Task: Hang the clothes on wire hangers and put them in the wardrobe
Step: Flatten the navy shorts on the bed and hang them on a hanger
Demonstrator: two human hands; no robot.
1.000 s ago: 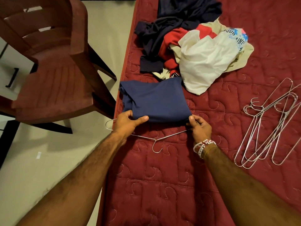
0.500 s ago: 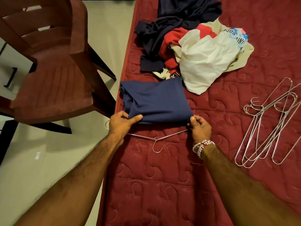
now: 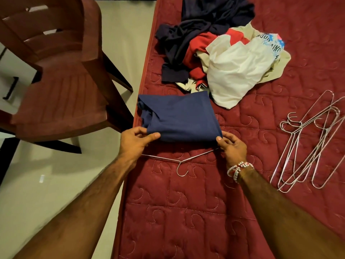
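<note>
A folded blue garment (image 3: pixel 179 116) lies at the left edge of the red quilted mattress (image 3: pixel 186 212). My left hand (image 3: pixel 135 140) pinches its near left corner, thumb on top. My right hand (image 3: pixel 232 146) grips its near right corner together with the end of a wire hanger (image 3: pixel 182 161). The hanger lies just in front of the garment, its hook pointing toward me, its left end hidden under my left hand. A pile of dark, red and cream clothes (image 3: pixel 220 51) sits farther back.
Several spare wire hangers (image 3: pixel 313 144) lie in a heap on the mattress at the right. A brown plastic chair (image 3: pixel 61 79) stands on the pale floor (image 3: pixel 46 184) close to the mattress's left edge. A drawer handle (image 3: pixel 11 88) shows at far left.
My left hand has slid left along the garment's near edge to its corner. The hanger's left loop, visible before, is now under that hand. The right hand has barely moved.
</note>
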